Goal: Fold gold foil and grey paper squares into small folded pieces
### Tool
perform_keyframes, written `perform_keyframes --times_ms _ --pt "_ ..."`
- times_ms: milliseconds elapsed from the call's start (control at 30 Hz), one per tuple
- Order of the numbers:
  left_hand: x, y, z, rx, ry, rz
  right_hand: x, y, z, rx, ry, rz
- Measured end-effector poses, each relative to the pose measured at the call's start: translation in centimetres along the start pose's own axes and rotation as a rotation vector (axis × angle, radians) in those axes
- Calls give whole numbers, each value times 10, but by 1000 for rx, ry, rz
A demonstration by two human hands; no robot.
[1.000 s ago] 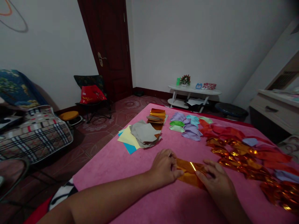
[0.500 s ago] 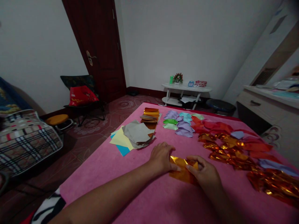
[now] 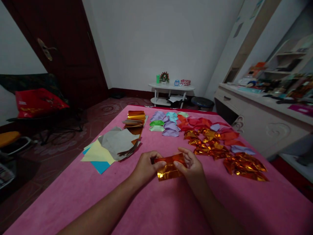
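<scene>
A folded piece of shiny gold foil paper (image 3: 170, 171) is held up between both hands, above the pink cloth (image 3: 156, 209). My left hand (image 3: 148, 166) pinches its left end, thumb in front and fingers behind. At the right end, my right hand (image 3: 192, 166) grips it the same way, with the index finger lifted along the top. Creases run across the strip. Beyond my left hand lies a loose pile of grey-backed sheets (image 3: 117, 142), over yellow paper (image 3: 100, 153) and blue paper (image 3: 100, 167).
Folded gold foil pieces (image 3: 244, 166) lie to the right, with red folded papers (image 3: 195, 122) behind. Purple folded papers (image 3: 171, 129) and a green one (image 3: 156, 123) sit at the back. A stack of gold paper (image 3: 135, 117) stands back left. A white dresser (image 3: 264, 111) is at right.
The foil paper has come up off the cloth and tilted toward me, its ends now pinched in both hands. My view has turned to the right.
</scene>
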State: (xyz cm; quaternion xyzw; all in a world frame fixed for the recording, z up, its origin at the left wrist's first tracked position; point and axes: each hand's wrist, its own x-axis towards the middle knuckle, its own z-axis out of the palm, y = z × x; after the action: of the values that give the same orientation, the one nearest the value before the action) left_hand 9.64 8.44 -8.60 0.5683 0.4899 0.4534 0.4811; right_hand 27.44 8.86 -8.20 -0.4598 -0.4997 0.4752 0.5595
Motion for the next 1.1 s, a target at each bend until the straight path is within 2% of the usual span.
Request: perform_keyframes --times_ms 100,267,400,633,867,1100 --pt "-2 4 2 -100 36 -24 -2 0 1 101 -37 81" --pt "-4 9 4 -249 100 -68 -3 -3 0 152 -75 172" --pt "-5 9 3 -281 113 -93 -5 -5 -1 140 -65 214" --pt "-6 10 -2 -117 248 -60 -10 -12 -1 39 -39 164" --pt "-4 5 -2 -166 255 -21 -10 -13 -2 -39 30 107" --pt "-8 12 -2 -169 257 104 -6 -12 1 95 83 42"
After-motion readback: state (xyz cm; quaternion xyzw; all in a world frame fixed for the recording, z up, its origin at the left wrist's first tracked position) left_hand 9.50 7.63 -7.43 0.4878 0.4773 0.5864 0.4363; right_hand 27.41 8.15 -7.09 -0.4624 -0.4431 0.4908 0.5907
